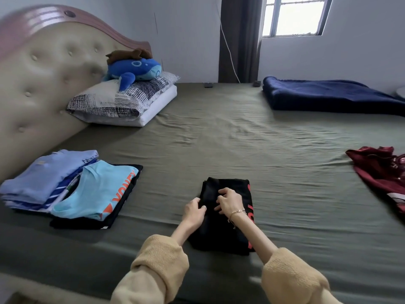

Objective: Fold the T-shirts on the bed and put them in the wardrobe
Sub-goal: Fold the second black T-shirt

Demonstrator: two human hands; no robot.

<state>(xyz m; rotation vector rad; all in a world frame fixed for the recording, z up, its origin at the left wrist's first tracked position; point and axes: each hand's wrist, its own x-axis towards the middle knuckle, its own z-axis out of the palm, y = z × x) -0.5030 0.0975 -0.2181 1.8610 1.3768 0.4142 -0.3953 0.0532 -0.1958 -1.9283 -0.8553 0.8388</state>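
1. Left hand (pixel 194 210): fingers curling inward, tips pinching the left edge of the folded black T-shirt with red lettering (pixel 228 216); a tan knitted sleeve (pixel 153 273) is covering the forearm.
2. Right hand (pixel 229 199): lying just beside the left hand, fingers bent and pressing down on the top of the same black T-shirt, tips gathering a fold of cloth; a thin gold-coloured bracelet (pixel 236 212) is sitting at the wrist.
3. Black T-shirt: lying under both hands as a narrow folded rectangle on the olive-green bed sheet (pixel 241 139), red print showing along the edge right of the right hand.
4. Stack of folded T-shirts (pixel 72 187): resting well to the left of the left hand, a light blue shirt with orange lettering (pixel 98 191) lying uppermost on a black one, pale lavender-blue shirts beside it.
5. Crumpled dark red T-shirt (pixel 381 172): lying unfolded well to the right of the right hand, at the frame edge.
6. Folded navy blanket (pixel 328 95): lying far beyond the right hand.
7. Patterned black-and-white pillow (pixel 118 99): sitting far beyond the left hand against the padded beige headboard (pixel 43 80), a blue plush toy (pixel 133 70) resting on top.
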